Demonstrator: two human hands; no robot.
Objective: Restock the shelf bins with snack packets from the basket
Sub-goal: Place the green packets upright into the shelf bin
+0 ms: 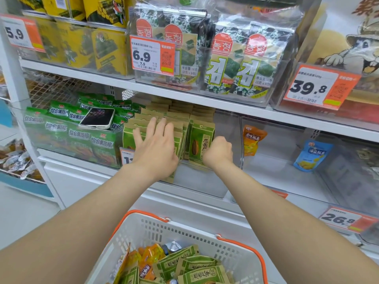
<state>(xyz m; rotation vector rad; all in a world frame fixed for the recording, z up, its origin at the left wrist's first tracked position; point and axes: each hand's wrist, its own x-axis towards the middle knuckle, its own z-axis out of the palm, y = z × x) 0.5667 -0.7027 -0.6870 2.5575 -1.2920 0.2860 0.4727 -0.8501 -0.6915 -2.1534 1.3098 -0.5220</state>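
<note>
The left hand (158, 144) lay flat on the tops of the seed packets (176, 121) standing in a clear bin (225, 130) on the middle shelf (194, 191). Its fingers were straight and spread, pressing the row and gripping nothing. The right hand (218, 151) was at the front of the same bin, its fingers curled round the right edge of the front packet (200, 142). That packet stood upright, just right of the row. The right end of the bin held no packets.

In the bin at the left end of the shelf, green snack bags (78, 136) were piled high, and a phone (98, 118) lay screen-up on top of them near the wall shared with the seed bin. In the bin to the right, an orange packet (253, 140) leaned by the left wall and a blue packet (312, 155) stood farther right, well apart from it.

Below the arms, near the bottom edge of the view, sat a white basket (184, 232) with orange handles. It held more seed packets (194, 263) of the same green and brown kind, mixed with orange ones.

On the shelf above, seaweed packs (235, 64) stood in clear bins, with a price tag (152, 55) reading 6.9 clipped to the front edge.
</note>
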